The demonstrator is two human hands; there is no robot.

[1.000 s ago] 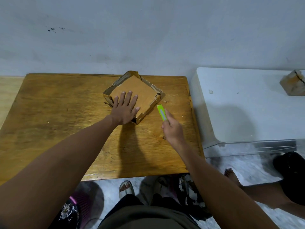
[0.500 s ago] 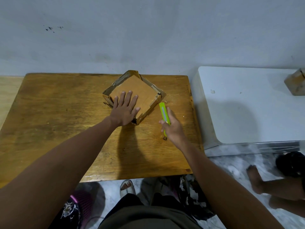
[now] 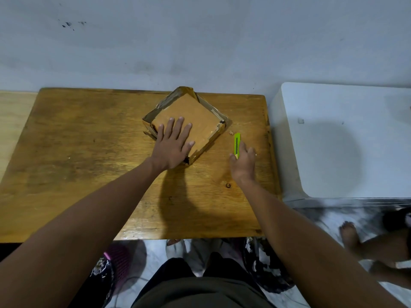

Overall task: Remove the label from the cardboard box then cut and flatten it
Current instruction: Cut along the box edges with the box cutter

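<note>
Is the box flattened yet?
Not fully: the cardboard box is pressed low under the left hand, but its side walls stand up around the panel.

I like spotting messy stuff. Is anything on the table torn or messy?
Yes. The cardboard box under the left hand has ragged, torn edges with peeling tape around its sides. A small scrap lies on the table by the green cutter.

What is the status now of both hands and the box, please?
Left hand flat on cardboard box. Right hand on green box cutter, beside box on wooden table. Nothing blocking.
</note>
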